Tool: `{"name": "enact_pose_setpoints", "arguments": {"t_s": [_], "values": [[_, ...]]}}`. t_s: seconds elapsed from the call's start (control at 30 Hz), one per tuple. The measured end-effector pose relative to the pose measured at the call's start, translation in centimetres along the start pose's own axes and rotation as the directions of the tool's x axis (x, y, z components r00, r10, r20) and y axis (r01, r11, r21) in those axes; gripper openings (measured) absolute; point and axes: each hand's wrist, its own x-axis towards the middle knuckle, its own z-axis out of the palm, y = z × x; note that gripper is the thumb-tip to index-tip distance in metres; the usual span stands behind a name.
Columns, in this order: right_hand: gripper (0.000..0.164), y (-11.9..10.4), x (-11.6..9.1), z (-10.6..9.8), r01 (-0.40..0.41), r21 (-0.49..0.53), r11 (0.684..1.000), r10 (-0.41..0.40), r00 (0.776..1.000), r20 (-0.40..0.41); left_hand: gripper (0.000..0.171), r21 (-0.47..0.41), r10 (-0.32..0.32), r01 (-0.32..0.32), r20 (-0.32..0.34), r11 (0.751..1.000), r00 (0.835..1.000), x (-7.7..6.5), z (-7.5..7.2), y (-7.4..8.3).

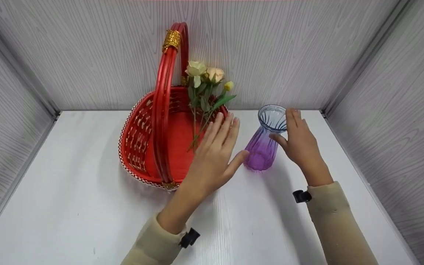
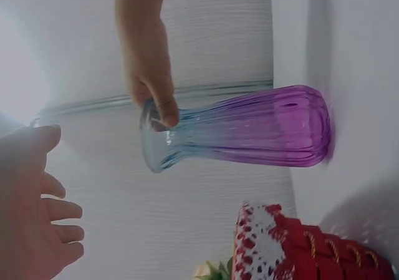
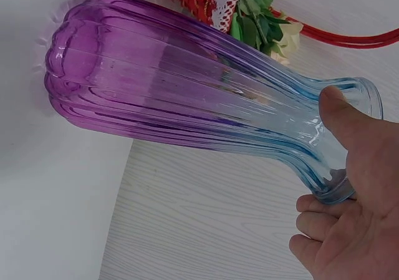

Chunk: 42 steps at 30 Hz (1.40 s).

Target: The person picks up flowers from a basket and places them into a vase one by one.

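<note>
One hand, the right hand (image 1: 302, 141), holds a glass vase (image 1: 263, 145) by its flared top, the thumb on the neck and the fingers at the right side of the mouth. The left hand (image 1: 215, 162) holds nothing: its fingers are straight and close together, pointing toward the far side, the thumb spread wide.

The vase stands upright on the white table (image 1: 68, 191), its pale blue top fading to a purple base. In the head view the left thumb seems to meet its lower left edge, yet the left wrist view shows that hand well apart from the glass.

Left of the vase stands a red woven basket (image 1: 136, 147) with red-and-white trim. From the head camera, the left hand covers its near right rim. A tall red handle (image 1: 162, 95), bound with gold wrapping (image 1: 171, 39) near the top, arches over it and hides part of the inside. Right of the handle, a white rose (image 1: 196, 69), a peach rose (image 1: 215, 75) and a yellow bud (image 1: 229, 86) lean by the far right rim, their stems reaching down inside.

Grey wood-grain panels close off the far side (image 1: 271, 55), the left (image 1: 6, 121) and the right (image 1: 392, 121).
</note>
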Motion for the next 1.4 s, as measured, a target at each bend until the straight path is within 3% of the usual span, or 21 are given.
{"name": "enact_pose_setpoints", "arguments": {"t_s": [0.13,0.23,0.3,0.47,0.57,0.77,0.9,1.0,1.2,1.4], "values": [[0.091,-0.2,-0.1,-0.1,-0.012,-0.002,1.000,0.012,1.000,0.017,0.068,-0.005,0.036,-0.037,-0.116,0.999,0.993,-2.2,-2.9,-0.1],[0.091,-0.4,-0.2,-0.1,-0.023,-0.007,1.000,0.023,1.000,0.017,0.065,-0.019,0.068,-0.074,-0.207,0.997,0.976,-3.7,-5.2,0.0],[0.092,-0.5,-0.1,-0.1,-0.027,-0.008,1.000,0.027,0.999,0.016,0.060,-0.040,0.083,-0.099,-0.301,0.994,0.950,-4.7,-6.6,0.0],[0.092,-0.8,0.0,-0.1,-0.026,-0.002,1.000,0.026,1.000,0.013,0.056,-0.099,0.064,-0.132,-0.512,0.986,0.857,-7.2,-8.7,-0.7],[0.092,-0.8,-0.1,-0.1,-0.029,0.003,1.000,0.028,1.000,0.009,0.059,-0.108,0.012,-0.085,-0.546,0.990,0.837,-8.4,-8.9,-1.7],[0.091,-0.6,-0.6,0.1,-0.013,-0.005,1.000,0.013,1.000,-0.017,0.066,-0.075,-0.102,0.074,-0.507,0.994,0.856,-10.0,-7.8,-5.1],[0.090,-0.8,-0.6,0.4,-0.009,-0.002,1.000,0.009,1.000,-0.014,0.069,-0.051,-0.176,0.173,-0.479,0.984,0.860,-11.1,-6.8,-7.5],[0.091,-1.0,-0.5,0.4,-0.025,0.004,1.000,0.025,1.000,0.002,0.073,-0.055,-0.227,0.226,-0.429,0.973,0.874,-11.5,-5.7,-9.3],[0.092,-1.0,-0.1,0.2,-0.051,0.006,0.999,0.051,0.998,0.024,0.075,-0.039,-0.302,0.306,-0.317,0.951,0.899,-12.1,-3.3,-12.3],[0.092,-0.7,0.4,0.0,-0.046,0.008,0.999,0.046,0.999,0.029,0.073,0.020,-0.299,0.313,-0.243,0.949,0.923,-12.4,-1.1,-14.1]]}}
